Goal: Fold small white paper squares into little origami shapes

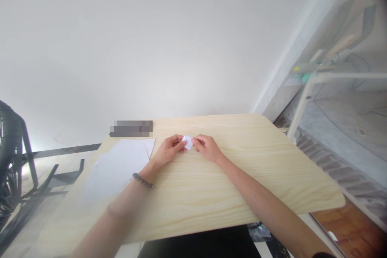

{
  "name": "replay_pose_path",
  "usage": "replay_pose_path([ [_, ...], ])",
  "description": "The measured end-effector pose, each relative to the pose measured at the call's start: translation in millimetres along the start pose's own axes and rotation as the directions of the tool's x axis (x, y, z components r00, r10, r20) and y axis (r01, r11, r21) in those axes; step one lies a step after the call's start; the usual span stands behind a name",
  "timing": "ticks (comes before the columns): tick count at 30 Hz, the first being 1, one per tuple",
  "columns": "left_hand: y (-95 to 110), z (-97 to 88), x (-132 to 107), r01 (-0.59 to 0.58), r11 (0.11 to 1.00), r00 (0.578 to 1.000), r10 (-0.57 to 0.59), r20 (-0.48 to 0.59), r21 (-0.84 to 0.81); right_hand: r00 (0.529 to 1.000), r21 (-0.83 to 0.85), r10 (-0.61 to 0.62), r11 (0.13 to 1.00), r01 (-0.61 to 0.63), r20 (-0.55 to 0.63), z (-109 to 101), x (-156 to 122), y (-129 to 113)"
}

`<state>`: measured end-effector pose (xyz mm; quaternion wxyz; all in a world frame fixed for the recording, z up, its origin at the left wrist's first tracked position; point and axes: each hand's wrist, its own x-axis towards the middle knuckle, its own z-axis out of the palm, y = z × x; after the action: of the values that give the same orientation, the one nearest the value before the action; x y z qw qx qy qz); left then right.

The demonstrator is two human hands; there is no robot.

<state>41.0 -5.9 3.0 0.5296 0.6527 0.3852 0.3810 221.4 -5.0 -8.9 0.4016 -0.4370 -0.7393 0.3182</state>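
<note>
A small folded piece of white paper is held between both hands over the middle of the wooden table. My left hand is closed, its thumb lying on the paper's left part. At the right corner of the paper, my right hand pinches with thumb and forefinger. Crease lines show on the paper's face; its underside is hidden. Several loose sheets of white paper lie to the left, partly behind my left forearm.
The light wooden table stands against a white wall. A pixelated dark object sits at its back left. On the floor at the left is a black wheeled frame. A white metal frame stands to the right.
</note>
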Motion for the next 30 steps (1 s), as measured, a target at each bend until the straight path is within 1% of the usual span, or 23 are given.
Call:
replay_pose_path([
  [5, 0.6, -0.4, 1.0, 0.004, 1.000, 1.000, -0.004, 0.008, -0.005, 1.000, 0.041, 0.012, 0.999, -0.011, -0.025, 1.6, 0.5, 1.7],
  [13, 1.7, -1.1, 0.8, -0.017, 1.000, 0.999, 0.018, -0.040, 0.013, 0.999, 0.024, 0.001, 1.000, 0.000, -0.045, 1.7, -0.5, 0.5],
  [23, 2.2, -0.6, 1.9, -0.018, 0.999, 1.000, 0.019, -0.017, 0.044, 1.000, -0.003, -0.007, 1.000, 0.007, -0.025, 0.5, -0.7, 0.1],
  [30, 3.3, -1.0, 1.9, -0.019, 0.998, 1.000, 0.018, 0.012, 0.058, 1.000, -0.067, -0.017, 0.998, 0.016, -0.022, 1.8, 0.4, 1.6],
])
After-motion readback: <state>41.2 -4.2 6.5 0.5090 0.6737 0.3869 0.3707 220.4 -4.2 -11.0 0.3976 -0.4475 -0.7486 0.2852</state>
